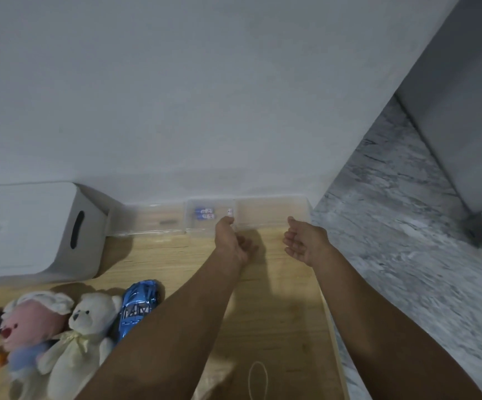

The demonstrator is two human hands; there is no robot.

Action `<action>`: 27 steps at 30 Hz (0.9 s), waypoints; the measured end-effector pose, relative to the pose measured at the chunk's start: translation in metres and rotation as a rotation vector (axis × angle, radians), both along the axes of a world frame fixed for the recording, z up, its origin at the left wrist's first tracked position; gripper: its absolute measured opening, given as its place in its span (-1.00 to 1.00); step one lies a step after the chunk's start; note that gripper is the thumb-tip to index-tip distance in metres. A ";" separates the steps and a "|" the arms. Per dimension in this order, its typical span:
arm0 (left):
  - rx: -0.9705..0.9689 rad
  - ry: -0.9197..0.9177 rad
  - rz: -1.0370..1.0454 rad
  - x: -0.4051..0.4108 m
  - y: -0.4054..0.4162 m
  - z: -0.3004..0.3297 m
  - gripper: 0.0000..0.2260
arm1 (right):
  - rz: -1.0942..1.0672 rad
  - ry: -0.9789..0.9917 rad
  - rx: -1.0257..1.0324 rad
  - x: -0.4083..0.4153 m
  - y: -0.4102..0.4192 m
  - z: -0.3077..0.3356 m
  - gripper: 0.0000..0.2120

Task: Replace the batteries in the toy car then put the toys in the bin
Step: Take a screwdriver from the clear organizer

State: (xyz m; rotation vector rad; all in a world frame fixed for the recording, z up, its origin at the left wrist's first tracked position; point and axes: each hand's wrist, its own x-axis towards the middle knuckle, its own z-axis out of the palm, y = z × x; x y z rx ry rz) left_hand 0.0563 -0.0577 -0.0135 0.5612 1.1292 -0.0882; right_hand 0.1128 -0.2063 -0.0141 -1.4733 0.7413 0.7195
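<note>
Flanking the blue toy car (139,304), a white teddy (85,336) and white bin (40,229).

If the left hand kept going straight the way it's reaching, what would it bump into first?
Probably the clear tray at the wall: the left hand is already at its front edge, heading toward the batteries inside. Depth is hard to judge.

Two bare, sleeveless forearms (176,327)

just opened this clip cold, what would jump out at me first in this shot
Two bare arms stretch across the wooden table, the left hand reaching to a clear tray of batteries at the wall, the right hand open beside it. At the near left lie a shiny blue toy car, a white teddy bear and a pink plush, with a white bin behind them.
</note>
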 end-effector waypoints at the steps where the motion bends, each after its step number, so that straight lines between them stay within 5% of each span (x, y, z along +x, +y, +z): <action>1: 0.015 0.018 0.001 -0.005 0.004 0.000 -0.73 | 0.030 0.012 0.009 -0.002 0.005 0.000 -0.68; 11: 0.228 0.091 0.057 -0.039 0.063 -0.007 -0.78 | 0.319 0.061 0.088 -0.034 0.078 0.003 -0.74; 20: 0.337 0.139 0.048 -0.046 0.088 -0.018 -0.76 | 0.313 0.179 0.248 -0.047 0.109 -0.008 -0.51; 27: 0.381 0.167 -0.037 -0.051 0.089 -0.023 -0.67 | 0.287 0.230 0.352 -0.055 0.123 -0.009 -0.56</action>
